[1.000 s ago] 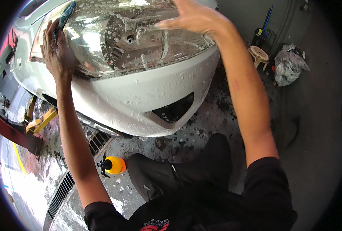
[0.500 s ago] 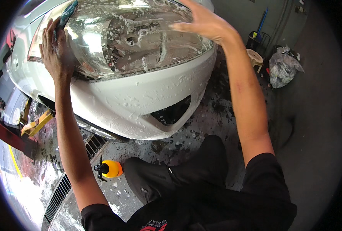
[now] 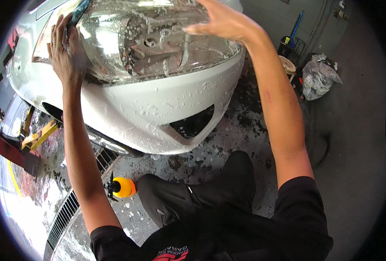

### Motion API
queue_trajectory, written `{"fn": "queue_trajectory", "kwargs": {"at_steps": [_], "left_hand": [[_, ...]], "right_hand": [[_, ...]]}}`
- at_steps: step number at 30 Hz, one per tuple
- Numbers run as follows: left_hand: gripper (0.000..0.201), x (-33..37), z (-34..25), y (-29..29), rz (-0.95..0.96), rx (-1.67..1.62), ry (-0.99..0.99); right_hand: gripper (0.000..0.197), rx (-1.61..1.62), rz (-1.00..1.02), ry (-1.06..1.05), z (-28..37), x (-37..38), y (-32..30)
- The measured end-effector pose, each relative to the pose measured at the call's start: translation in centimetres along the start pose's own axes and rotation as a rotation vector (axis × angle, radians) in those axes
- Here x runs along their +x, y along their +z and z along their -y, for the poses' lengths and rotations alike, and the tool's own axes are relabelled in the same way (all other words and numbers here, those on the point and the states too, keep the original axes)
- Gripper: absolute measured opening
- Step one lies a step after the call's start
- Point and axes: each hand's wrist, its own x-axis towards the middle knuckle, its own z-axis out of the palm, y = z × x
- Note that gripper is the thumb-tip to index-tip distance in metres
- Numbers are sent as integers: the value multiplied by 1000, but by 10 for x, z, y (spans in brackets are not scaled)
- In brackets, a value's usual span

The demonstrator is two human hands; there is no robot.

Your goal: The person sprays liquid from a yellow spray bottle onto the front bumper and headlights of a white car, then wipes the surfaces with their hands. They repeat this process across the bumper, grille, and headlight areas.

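A large clear headlight (image 3: 158,48), wet with suds and streaks, fills the upper middle, set in a white car bumper (image 3: 132,102). At the lens's left part, my left hand (image 3: 69,54) is closed around a flat teal thing (image 3: 80,11), perhaps a folded cloth or pad; part of it is hidden by the fingers. My right hand (image 3: 227,24) hovers at or over the right part of the lens, thumb apart from the fingers. Its fingertips run out of the top edge, and whether it touches the lens I cannot tell.
An orange-yellow spray bottle (image 3: 124,187) with a black head stands on the floor by my left knee, near a drain grate (image 3: 64,217). Yellow and red lift arms (image 3: 38,135) are at the left. A stool (image 3: 287,65), plastic bag (image 3: 319,78) and bucket (image 3: 285,47) stand right.
Both hands have shifted slightly: the left a little up and right with the teal thing, the right a little left. The whole view has also moved slightly.
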Motion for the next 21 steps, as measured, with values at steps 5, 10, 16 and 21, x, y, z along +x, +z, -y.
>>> {"fn": "queue_trajectory", "kwargs": {"at_steps": [5, 10, 16, 21], "left_hand": [[41, -4, -1, 6, -21, 55, 30], [40, -1, -4, -1, 1, 22, -5], [38, -2, -1, 3, -8, 29, 34], [38, 3, -3, 0, -7, -22, 20]], "right_hand": [[101, -110, -100, -82, 23, 14, 18], [101, -37, -2, -82, -12, 6, 0], [98, -161, -95, -148, 30, 19, 28], [102, -51, -8, -86, -17, 1, -4]]}}
